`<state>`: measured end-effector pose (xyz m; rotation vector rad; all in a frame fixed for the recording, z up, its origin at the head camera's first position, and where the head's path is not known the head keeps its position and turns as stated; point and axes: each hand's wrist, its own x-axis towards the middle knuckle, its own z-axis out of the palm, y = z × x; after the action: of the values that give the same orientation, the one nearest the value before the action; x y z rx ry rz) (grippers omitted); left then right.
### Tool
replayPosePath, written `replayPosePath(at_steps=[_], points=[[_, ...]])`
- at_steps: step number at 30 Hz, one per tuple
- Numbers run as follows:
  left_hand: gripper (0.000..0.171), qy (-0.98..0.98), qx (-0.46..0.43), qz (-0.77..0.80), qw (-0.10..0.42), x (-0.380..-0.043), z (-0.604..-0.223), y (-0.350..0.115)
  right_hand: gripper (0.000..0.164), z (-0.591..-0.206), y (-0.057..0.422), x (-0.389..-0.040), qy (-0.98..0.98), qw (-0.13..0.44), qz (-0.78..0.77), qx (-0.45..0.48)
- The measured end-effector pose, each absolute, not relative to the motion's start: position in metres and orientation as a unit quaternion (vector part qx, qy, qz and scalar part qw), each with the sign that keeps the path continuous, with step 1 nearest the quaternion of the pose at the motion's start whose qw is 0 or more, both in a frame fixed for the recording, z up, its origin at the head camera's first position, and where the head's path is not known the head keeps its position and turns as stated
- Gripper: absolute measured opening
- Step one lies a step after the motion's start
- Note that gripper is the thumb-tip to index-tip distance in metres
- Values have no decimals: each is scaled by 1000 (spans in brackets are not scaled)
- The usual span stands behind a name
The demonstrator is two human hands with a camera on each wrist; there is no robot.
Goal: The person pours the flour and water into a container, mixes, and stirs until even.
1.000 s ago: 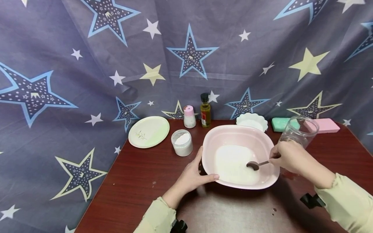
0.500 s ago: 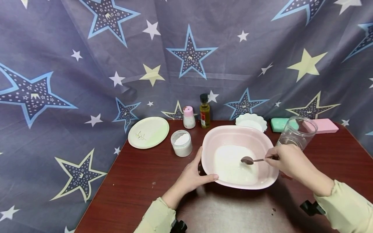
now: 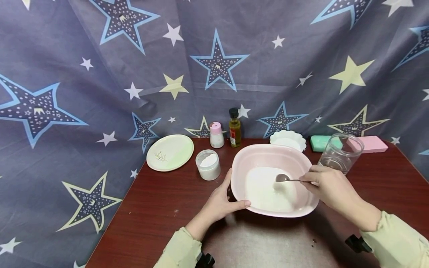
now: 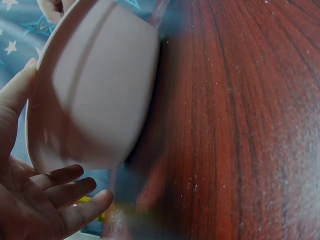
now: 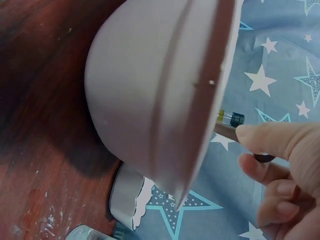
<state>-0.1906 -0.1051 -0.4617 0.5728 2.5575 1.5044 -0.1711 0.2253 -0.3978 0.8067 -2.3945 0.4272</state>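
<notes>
A pale pink basin [image 3: 239, 178] with smooth white contents [image 3: 264, 190] stands on the table. My left hand [image 3: 218, 204] holds its near-left corner, thumb at the rim and the other fingers along the outer wall. In the left wrist view, the thumb reaches the edge and the other fingers are spread at the basin's side. My right hand [image 3: 331, 186] pinches the handle of a dark spoon [image 3: 282, 178] over the basin's right rim. The spoon's bowl is over the white contents. Part of the handle is hidden by the fingers.
Left of the basin are a jar of white powder [image 3: 209, 167] and a plate [image 3: 157, 149]. Behind stand a pink-capped shaker [image 3: 216, 137], an oil bottle [image 3: 235, 130] and a scalloped white dish [image 3: 287, 140]. A clear jar [image 3: 342, 152], green block [image 3: 318, 143] and pink block [image 3: 372, 144] lie right.
The right hand has carried the spoon left and toward the far side of the basin. The left hand keeps its hold on the basin.
</notes>
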Motion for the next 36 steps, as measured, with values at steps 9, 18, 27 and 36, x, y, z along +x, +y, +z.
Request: replayPosePath(at_steps=[9,18,27,36], points=[[114,844,190,498,67,-191,-461,-103,48,-384,259,-154,-873,377,204,234],[113,848,187,492,70,-192,-458,-101,23,-374,304,-112,-874,398,237,147],[113,848,183,491,74,-192,-455,-103,70,-417,333,-105,-898,395,133,142],[112,849,186,489,73,-192,-453,-101,73,-459,328,-95,-918,329,48,214]])
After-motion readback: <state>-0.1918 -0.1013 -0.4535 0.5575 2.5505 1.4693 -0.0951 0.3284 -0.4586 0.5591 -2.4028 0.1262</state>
